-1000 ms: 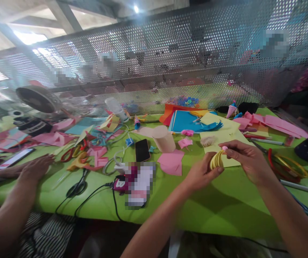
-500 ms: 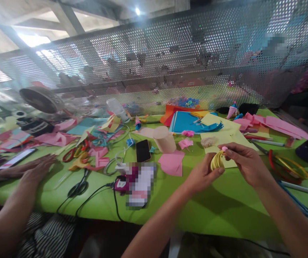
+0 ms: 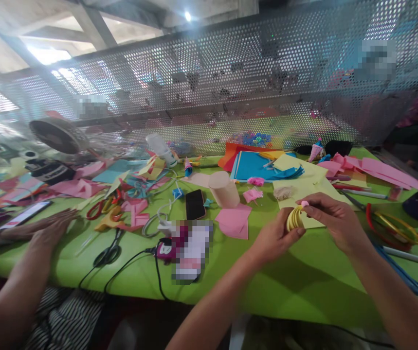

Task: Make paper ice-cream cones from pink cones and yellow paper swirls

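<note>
My left hand (image 3: pixel 274 238) and my right hand (image 3: pixel 335 218) meet just above the green table (image 3: pixel 296 287), right of centre. Between them they pinch a small bundle of curled yellow paper strips (image 3: pixel 294 217). The left thumb and fingers close on its lower side. The right fingertips close on its top, where a tiny pink piece (image 3: pixel 304 203) shows. A yellow paper sheet (image 3: pixel 303 182) lies flat behind the hands.
Another person's hands (image 3: pixel 44 231) rest flat on the table at the left. Scissors (image 3: pixel 108 253), a black phone (image 3: pixel 194 204), a paper cup (image 3: pixel 224 188), pink paper (image 3: pixel 233 221), cables and coloured sheets (image 3: pixel 256 163) crowd the table. A perforated metal screen (image 3: pixel 230 82) closes the back.
</note>
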A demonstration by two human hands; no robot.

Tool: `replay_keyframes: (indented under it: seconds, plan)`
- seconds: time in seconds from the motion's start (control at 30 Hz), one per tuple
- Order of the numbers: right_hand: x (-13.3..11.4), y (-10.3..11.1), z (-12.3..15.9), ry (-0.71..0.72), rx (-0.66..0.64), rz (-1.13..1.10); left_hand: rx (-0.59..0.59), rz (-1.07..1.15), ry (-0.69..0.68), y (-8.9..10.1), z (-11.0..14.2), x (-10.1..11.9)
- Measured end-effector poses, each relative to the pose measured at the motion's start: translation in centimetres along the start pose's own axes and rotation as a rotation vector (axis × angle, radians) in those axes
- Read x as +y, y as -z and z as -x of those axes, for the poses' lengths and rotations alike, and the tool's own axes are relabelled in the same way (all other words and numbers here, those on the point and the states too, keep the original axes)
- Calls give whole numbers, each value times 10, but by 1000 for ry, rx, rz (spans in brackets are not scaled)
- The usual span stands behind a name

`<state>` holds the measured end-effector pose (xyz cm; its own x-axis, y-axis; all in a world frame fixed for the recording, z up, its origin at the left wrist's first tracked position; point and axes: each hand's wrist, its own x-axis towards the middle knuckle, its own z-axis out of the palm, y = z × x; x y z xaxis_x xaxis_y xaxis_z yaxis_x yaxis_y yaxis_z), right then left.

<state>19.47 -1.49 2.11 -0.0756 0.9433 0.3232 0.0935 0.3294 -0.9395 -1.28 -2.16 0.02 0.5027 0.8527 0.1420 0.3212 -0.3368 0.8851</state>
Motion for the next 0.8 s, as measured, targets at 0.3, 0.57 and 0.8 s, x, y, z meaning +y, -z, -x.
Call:
replay_keyframes:
  seconds: [0.3,0.57,0.8]
  plan:
    - [3,-2,0,-20,64,-67,0,21,3,-2,0,-1]
    - [2,6,3,6,9,-47,1,35,6,-3,1,-3]
    - [1,2,0,-50,74,-22,-2,3,10,-4,0,-4]
